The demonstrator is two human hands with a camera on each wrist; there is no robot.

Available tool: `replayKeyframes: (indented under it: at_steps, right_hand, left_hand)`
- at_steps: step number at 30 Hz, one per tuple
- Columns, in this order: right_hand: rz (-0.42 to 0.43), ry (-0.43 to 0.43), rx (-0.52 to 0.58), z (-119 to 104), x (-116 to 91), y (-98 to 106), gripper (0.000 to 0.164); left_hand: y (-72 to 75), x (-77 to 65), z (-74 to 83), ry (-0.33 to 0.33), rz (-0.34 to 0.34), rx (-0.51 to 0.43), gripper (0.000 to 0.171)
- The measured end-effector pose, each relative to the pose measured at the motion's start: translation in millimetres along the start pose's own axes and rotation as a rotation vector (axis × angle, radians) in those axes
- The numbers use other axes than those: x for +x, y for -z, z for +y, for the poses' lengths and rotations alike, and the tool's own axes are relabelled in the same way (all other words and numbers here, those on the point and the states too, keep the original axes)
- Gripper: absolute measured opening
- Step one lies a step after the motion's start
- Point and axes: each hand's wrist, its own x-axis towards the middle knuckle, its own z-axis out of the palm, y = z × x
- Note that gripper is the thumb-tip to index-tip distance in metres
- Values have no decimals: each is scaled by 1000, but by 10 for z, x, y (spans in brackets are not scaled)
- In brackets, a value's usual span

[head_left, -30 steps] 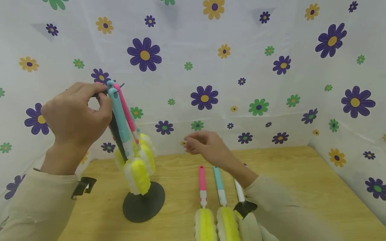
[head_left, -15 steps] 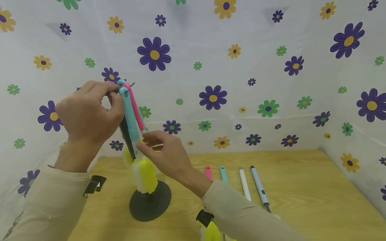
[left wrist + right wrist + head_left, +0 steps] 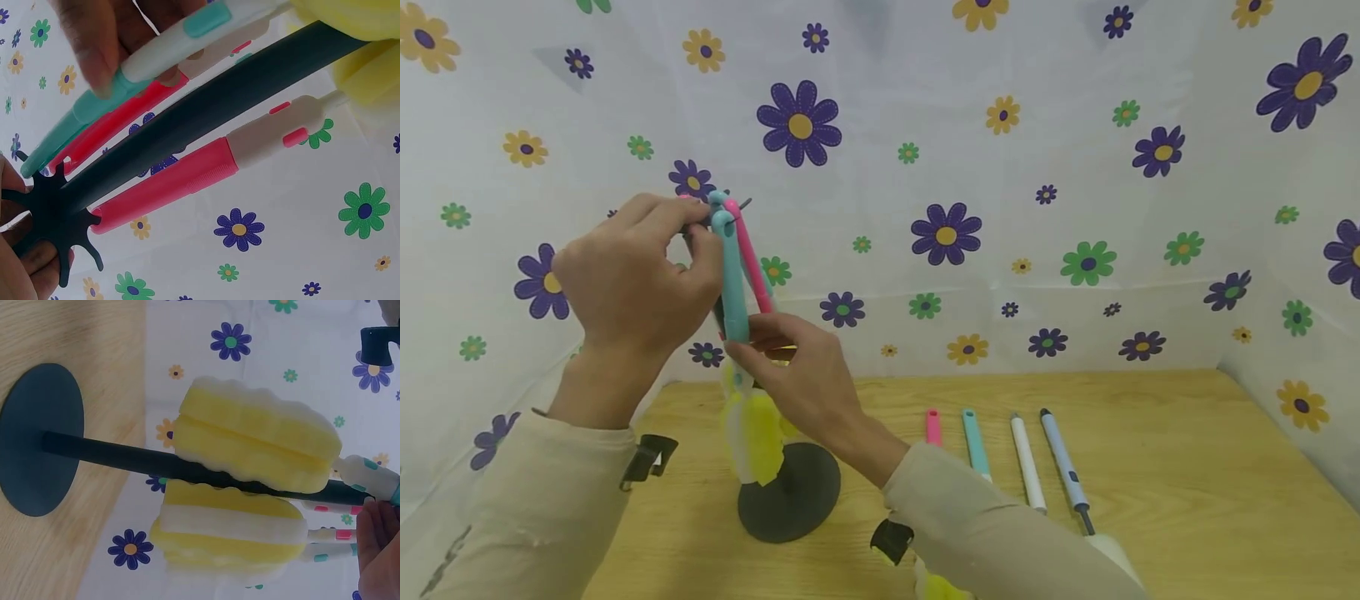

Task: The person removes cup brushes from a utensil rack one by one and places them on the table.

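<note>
In the head view, my left hand grips the top of a dark stand, whose curved hooks stick out past the fingers in the left wrist view. Sponge bottle brushes with teal and pink handles hang from these hooks around the pole. My right hand pinches the nearest teal-handled brush, thumb in front and fingers behind. A pink-handled brush hangs on the other side of the pole. Yellow-and-white sponge heads hang above the stand's round base.
To the right on the wooden table lie brushes with a pink handle, a teal handle, a white handle and a pale blue handle. A flower-print sheet encloses the back and sides.
My right hand has moved left from above the loose brushes to the hanging teal-handled brush and now pinches it. My left hand keeps its grip on the stand's top. The head view has shifted slightly.
</note>
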Motion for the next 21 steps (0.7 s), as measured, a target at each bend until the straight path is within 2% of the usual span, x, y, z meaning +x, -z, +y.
replayKeyframes:
  at_steps: [5, 8, 9, 15, 18, 21]
  right_hand:
    - [-6, 2, 16, -14, 35, 3, 31]
    - [-9, 2, 24, -50, 38, 71, 30]
    - [-8, 3, 25, -73, 36, 101, 29]
    - [6, 15, 18, -377, -7, 319, 24]
    - [10, 27, 42, -487, -33, 456, 24]
    - [22, 50, 56, -527, -40, 617, 25]
  left_hand:
    - [24, 5, -8, -6, -5, 0, 36]
    - [25, 12, -6, -35, -13, 15, 36]
    - [20, 15, 0, -26, -9, 12, 36]
    - [9, 38, 25, 30, -33, 31, 35]
    - [7, 59, 43, 9, -82, 86, 38]
    - [3, 85, 68, -16, -103, 127, 45]
